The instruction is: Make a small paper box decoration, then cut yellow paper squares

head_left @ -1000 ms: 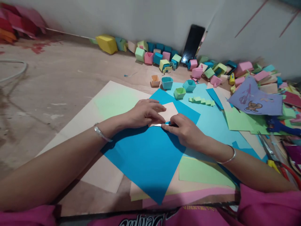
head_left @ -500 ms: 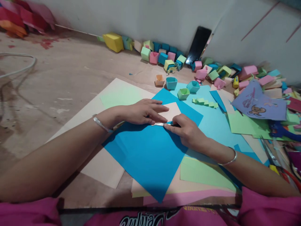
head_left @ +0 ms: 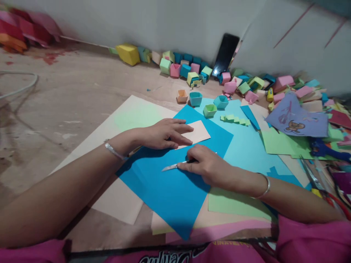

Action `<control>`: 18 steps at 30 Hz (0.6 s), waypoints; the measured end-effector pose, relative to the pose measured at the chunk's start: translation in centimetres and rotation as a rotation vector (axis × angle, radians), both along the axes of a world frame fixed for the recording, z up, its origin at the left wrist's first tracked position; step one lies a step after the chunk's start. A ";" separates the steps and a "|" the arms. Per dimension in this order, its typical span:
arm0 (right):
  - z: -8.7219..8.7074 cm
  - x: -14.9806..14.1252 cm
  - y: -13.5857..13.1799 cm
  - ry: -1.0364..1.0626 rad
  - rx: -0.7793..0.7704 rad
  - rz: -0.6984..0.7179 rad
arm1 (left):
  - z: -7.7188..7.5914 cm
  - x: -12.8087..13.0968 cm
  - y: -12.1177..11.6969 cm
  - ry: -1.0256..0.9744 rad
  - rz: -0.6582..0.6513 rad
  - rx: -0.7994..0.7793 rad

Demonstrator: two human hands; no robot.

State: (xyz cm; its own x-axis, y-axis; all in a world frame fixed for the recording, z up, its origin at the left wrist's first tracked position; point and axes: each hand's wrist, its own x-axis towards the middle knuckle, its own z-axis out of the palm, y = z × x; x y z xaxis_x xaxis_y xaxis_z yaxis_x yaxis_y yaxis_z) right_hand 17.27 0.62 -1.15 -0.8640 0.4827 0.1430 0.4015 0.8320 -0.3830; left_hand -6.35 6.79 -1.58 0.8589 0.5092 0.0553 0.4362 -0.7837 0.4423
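Pale pink paper (head_left: 200,131), small, flat and straight-edged, is being pinned to a smooth, matte blue sheet (head_left: 161,190) by the spread fingers of the left hand (head_left: 164,133), which is being laid palm-down, open and closed around nothing. A slim, metal-bladed knife (head_left: 172,167) is being grasped in the curled right hand (head_left: 204,164), its pointed blade being aimed leftward over the blue sheet, nearer the wearer than the pink piece and apart from it; whether the tip is being touched to the sheet cannot be told. The pink piece is being partly covered by the left fingertips, its far corner being left exposed beyond them, just past the right knuckles. Larger cream, light-blue and green sheets are being overlapped beneath, across a scuffed, wood-toned tabletop (head_left: 87,82). Beyond the hands, open-topped paper boxes (head_left: 195,99) in orange, blue and green are being grouped near a zigzag green strip (head_left: 235,119). Along the foot of a grey-white wall (head_left: 137,20), many-coloured folded blocks (head_left: 165,66) are being crowded together, and a black phone (head_left: 226,54) is being propped at a tilt. Far right, a purple sheet (head_left: 312,118) bearing a drawing is being flanked by loose paper, with scissors (head_left: 315,178) nearby.
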 end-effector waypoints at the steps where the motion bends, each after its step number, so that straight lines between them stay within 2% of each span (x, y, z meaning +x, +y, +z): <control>1: 0.6 0.3 -0.2 -0.004 0.012 -0.040 | 0.1 0.0 0.0 0.006 0.000 0.007; 3: 1.8 2.0 0.0 0.001 0.067 -0.163 | 0.3 0.0 -0.2 0.037 0.005 0.012; 6: 3.3 7.3 1.3 0.001 0.219 -0.356 | 0.7 0.1 -0.4 0.108 0.010 0.001; 8: 3.7 11.2 2.3 -0.181 0.403 -0.555 | 0.8 0.1 -0.5 0.134 0.006 -0.010; 9: 3.7 12.8 2.6 -0.311 0.436 -0.645 | 0.9 0.1 -0.5 0.139 0.002 -0.017; 11: 3.4 14.4 2.9 -0.502 0.430 -0.705 | 0.8 0.1 -0.6 0.138 -0.006 -0.026; 13: 2.7 13.7 2.7 -0.507 0.417 -0.650 | 0.7 0.1 -0.7 0.137 -0.006 -0.024; 14: 2.4 12.6 2.4 -0.442 0.413 -0.592 | 0.7 0.2 -0.7 0.138 -0.005 -0.019; 16: 1.7 9.4 1.8 -0.380 0.380 -0.490 | 0.6 0.2 -0.8 0.139 0.002 0.003; 18: 1.1 6.1 1.2 -0.340 0.269 -0.346 | 0.5 0.2 -0.9 0.144 0.007 0.024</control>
State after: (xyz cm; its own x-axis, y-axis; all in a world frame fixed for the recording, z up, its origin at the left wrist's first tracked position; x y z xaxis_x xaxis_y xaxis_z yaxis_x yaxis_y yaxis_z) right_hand 23.41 1.87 -0.07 -0.6804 0.7317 0.0410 0.7328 0.6801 0.0233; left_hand -6.15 5.90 -1.11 0.8551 0.5154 -0.0556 0.4993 -0.7901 0.3557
